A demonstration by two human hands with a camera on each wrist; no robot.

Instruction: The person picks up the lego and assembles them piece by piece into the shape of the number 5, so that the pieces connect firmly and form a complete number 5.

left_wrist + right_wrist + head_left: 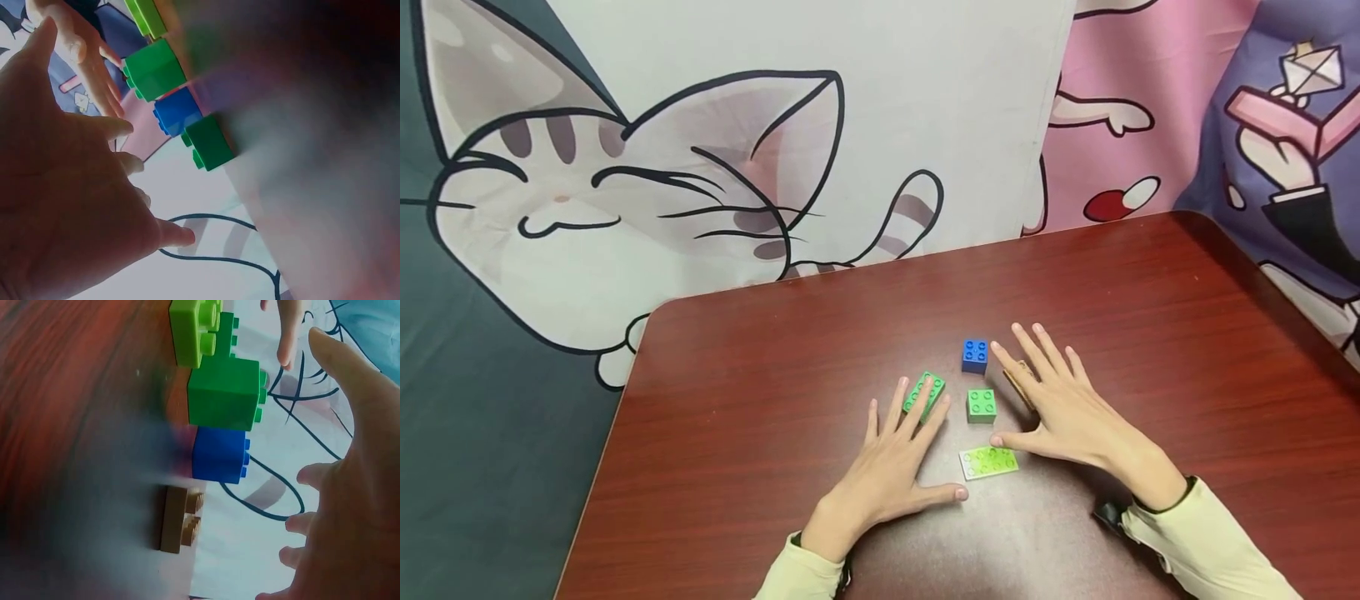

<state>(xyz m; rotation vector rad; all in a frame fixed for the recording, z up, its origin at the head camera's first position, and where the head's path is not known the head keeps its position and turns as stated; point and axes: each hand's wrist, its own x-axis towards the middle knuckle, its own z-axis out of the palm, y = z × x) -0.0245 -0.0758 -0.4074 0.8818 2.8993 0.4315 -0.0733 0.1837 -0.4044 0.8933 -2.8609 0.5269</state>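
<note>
Both hands hover palm down over toy building bricks, fingers spread and straight, holding nothing. My left hand [883, 471] overlaps a long green brick [916, 400] in the head view. Between the hands stand a blue square brick [975, 357] and, nearer me, a green square brick [981, 407]. Nearest me lies a lime green brick [989, 462], with the thumb of my right hand [1067, 417] at its far edge. A brown brick [174, 519] shows whole in the right wrist view; from the head it is mostly hidden under the right hand's fingers.
The bricks stand apart on a dark reddish wooden table [760, 408] with rounded far corners. Behind its far edge hangs a cloth [895, 108] printed with a cartoon cat, beside a pink and blue printed one. A dark device [1108, 517] is strapped at the right wrist.
</note>
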